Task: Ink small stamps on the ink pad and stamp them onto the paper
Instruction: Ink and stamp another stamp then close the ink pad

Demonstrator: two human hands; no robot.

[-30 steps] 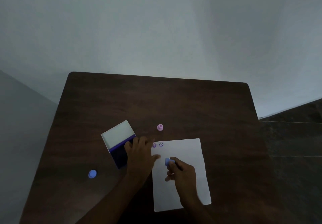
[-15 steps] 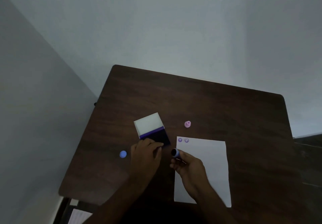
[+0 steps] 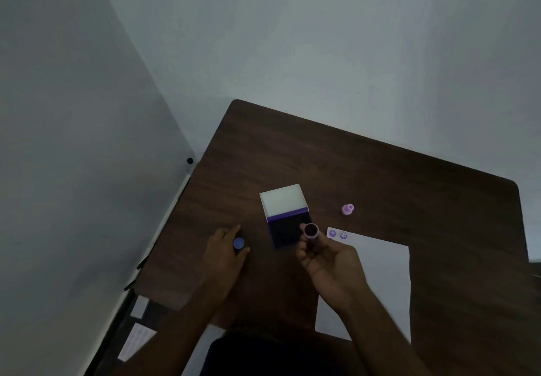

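Now holding a stamp (image 3: 311, 231) in the right hand (image 3: 328, 261), inky face up (likely for checking), beside the ink pad (image 3: 289, 230); left hand (image 3: 224, 251) pinching the blue cap (image 3: 238, 243); paper (image 3: 377, 273) close by.

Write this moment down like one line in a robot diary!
left hand: fingers around blue cap on table | right hand: holds stamp face-up beside ink pad | paper: two prints

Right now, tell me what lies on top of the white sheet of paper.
Two purple stamped prints sit at the far left corner of the white sheet of paper. The right hand, holding a small stamp, and its forearm cover the paper's left side; anything beneath is hidden.
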